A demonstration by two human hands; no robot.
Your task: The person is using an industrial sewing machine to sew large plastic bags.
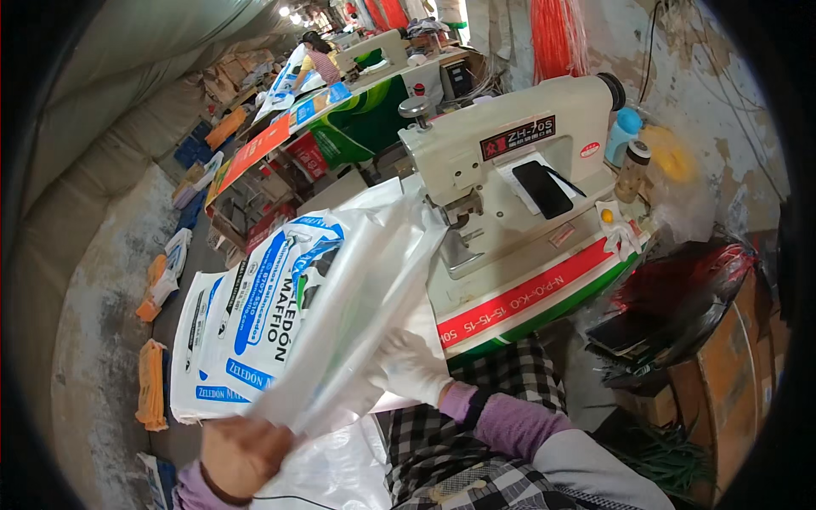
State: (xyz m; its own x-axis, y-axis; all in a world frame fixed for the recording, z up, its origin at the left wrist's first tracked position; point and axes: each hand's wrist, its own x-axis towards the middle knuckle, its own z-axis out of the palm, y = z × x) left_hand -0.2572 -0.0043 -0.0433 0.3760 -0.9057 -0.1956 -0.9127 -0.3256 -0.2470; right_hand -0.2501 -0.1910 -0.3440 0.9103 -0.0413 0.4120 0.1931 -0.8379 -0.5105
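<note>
A clear plastic liner [357, 293] stretches from the sewing machine's foot down toward my lap. My bare left hand [246, 457], blurred by motion, is closed on the liner's lower left end. My right hand [410, 367], in a white glove, lies against the liner's right side with fingers stretched out, partly veiled by the plastic. Beneath and left of the liner lies a stack of white printed sacks [246, 319] with blue and black lettering. The cream sewing machine [459, 161] stands just beyond, its needle area close to the liner's upper end.
On the machine bed rest a black phone [542, 189] and a white glove [619, 229]. A blue bottle [623, 134] and a drink flask [632, 172] stand to the right. Orange bundles [151, 387] lie along the left. Another person [319, 61] works at a far machine.
</note>
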